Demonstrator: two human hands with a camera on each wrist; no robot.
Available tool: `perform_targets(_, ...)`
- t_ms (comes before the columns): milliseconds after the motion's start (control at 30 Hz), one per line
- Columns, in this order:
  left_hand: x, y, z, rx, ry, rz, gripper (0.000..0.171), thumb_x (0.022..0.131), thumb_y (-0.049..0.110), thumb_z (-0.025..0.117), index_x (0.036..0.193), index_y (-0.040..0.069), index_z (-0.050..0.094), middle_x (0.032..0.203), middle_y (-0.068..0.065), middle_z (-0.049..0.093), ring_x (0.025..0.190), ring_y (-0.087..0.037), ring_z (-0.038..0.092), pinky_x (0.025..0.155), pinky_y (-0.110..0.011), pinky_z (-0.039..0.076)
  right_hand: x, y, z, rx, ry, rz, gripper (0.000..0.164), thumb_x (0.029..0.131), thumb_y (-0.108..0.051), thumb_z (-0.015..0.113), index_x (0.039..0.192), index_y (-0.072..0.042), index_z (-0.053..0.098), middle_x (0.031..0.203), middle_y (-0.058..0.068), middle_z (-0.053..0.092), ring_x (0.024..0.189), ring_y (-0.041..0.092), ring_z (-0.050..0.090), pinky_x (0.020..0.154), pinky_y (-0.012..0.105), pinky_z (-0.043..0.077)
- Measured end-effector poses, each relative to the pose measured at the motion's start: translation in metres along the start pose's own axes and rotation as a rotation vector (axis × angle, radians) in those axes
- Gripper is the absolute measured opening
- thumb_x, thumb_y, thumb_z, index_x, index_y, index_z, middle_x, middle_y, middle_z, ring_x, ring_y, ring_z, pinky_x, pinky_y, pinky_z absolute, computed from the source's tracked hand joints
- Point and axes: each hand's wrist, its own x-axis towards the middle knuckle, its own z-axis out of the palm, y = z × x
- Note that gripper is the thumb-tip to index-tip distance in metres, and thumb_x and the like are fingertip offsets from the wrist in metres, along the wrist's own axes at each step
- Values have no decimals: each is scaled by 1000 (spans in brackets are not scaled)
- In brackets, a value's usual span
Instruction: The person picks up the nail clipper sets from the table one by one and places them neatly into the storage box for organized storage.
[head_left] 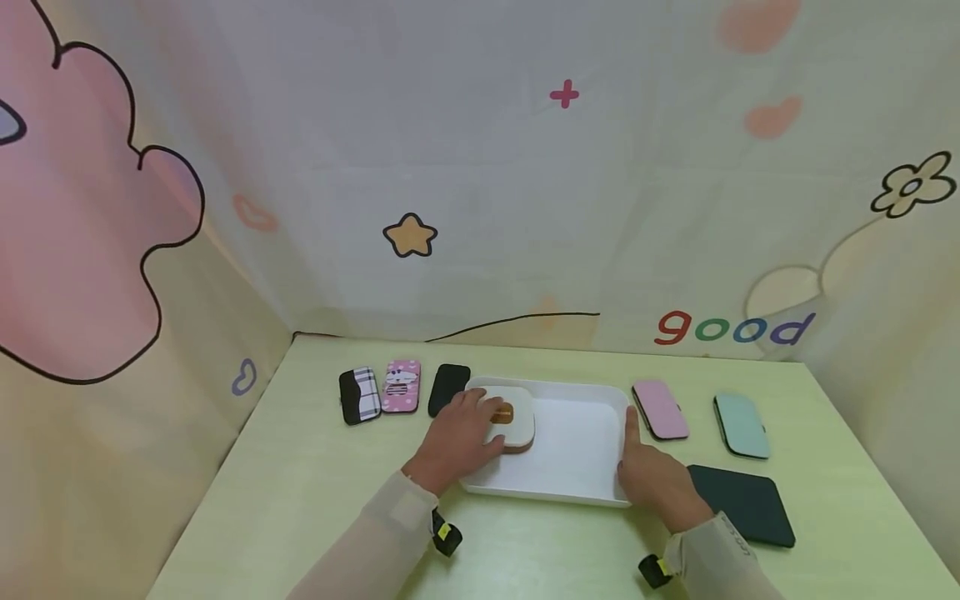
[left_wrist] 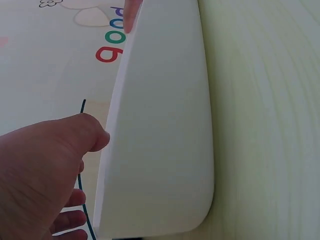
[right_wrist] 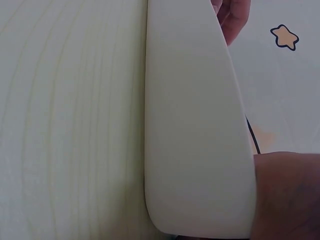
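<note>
A pale yellow-green table (head_left: 285,500) with faint wood grain carries a white tray (head_left: 573,442) near the middle. Left of it, in a row, lie a black-and-white plaid case (head_left: 361,396), a pink cartoon case (head_left: 401,386) and a black case (head_left: 448,389); right of it, a plain pink case (head_left: 660,409), a mint case (head_left: 741,425) and a larger dark flat object (head_left: 746,504).

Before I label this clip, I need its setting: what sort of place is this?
Probably a curtained tabletop recording booth: cartoon-printed fabric backs the pale table, and small black devices sit at both wrists.
</note>
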Motion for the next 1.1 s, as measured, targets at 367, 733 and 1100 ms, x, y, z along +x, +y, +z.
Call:
perform_targets(367,-6,-27,-18,-82,97,-114,51,99,33,57,145,13,52,148,-15,48,136,-35,47,109,-49,44,-3,-1,-2,5,17,-27,78,102,-16,39,156,4,-14,59,3,53,48,15,43,47,30,30)
perform_targets(733,-4,-50,-18,-130,95,-220,50,98,24,57,145,11,51,144,-20,50,130,-38,52,104,-53,46,2,6,4,-5,21,-17,79,103,-19,38,156,0,-18,60,3,53,48,15,43,46,29,29)
perform_targets(1100,7,-58,8,-121,7,-253,56,97,30,59,149,14,47,147,-20,46,131,-39,50,101,-54,49,1,3,2,13,24,-17,78,103,-18,39,156,1,-16,58,3,53,47,15,42,46,29,29)
